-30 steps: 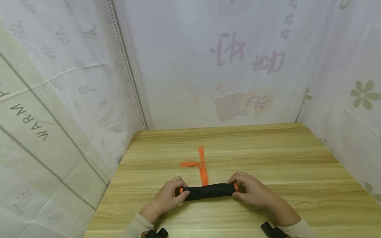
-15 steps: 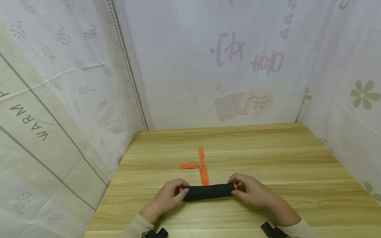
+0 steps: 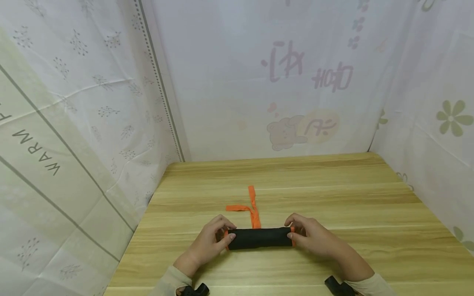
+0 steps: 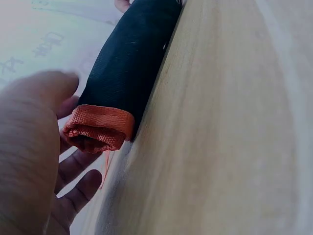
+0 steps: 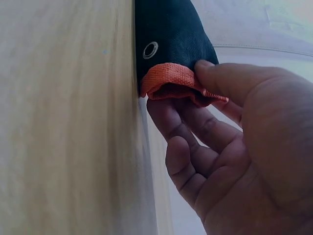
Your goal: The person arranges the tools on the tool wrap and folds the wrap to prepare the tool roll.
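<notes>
A rolled-up black sheet with orange edging (image 3: 260,238) lies crosswise near the front of the table, held at both ends. At its left end my left hand (image 3: 207,242) grips it, thumb on the near face and fingers behind. My right hand (image 3: 314,236) holds the right end likewise, thumb on the near side. The left wrist view shows the coiled orange edge (image 4: 100,125) of the roll beside the thumb. A metal eyelet (image 5: 150,50) shows near the right end. Orange ties (image 3: 254,213) run out from behind the roll.
The wood-grain table (image 3: 333,185) reaches back to a pale printed curtain (image 3: 229,82). More printed curtain hangs along the left and right sides. Black wrist mounts (image 3: 196,290) sit at both cuffs.
The roll has straightened between my hands and shows a flatter, more even near face. The orange ties have slid slightly toward me and to the right. Both hands have barely shifted.
</notes>
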Action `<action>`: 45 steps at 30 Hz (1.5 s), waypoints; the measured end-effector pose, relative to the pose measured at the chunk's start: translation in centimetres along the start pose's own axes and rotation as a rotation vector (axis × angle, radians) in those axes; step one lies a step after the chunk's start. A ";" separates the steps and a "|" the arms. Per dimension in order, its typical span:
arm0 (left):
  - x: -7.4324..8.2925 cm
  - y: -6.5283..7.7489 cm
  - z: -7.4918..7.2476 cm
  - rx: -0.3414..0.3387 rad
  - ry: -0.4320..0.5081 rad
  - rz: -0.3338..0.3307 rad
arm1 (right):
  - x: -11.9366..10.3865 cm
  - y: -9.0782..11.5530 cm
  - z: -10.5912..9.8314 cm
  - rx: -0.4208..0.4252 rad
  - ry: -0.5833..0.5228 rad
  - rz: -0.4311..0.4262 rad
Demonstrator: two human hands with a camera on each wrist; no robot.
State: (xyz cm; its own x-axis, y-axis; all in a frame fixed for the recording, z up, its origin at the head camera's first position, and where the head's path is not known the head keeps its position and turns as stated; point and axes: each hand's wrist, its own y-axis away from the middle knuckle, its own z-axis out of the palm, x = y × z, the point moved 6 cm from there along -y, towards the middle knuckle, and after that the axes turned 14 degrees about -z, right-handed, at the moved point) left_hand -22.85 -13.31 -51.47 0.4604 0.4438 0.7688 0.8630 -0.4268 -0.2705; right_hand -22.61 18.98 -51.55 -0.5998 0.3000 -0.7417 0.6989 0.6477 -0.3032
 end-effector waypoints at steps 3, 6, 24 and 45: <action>0.1 0.1 0.1 -0.014 0.008 0.028 | 0.3 0.1 0.0 0.013 -0.008 0.027; 0.1 0.1 0.2 -0.030 0.006 0.037 | 0.5 0.2 0.0 0.028 0.004 0.042; -0.1 0.1 -0.1 0.036 -0.175 0.005 | -1.5 0.0 -1.1 0.213 0.252 -0.290; -0.9 -0.3 -0.4 0.087 -0.197 -0.124 | 0.7 0.1 -0.8 0.114 0.175 -0.101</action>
State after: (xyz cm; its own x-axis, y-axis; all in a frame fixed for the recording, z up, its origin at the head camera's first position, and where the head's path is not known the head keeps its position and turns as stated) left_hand -23.60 -13.95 -51.88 0.3745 0.6374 0.6734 0.9260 -0.2943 -0.2365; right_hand -23.25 19.79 -51.58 -0.7202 0.3613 -0.5922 0.6656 0.6005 -0.4431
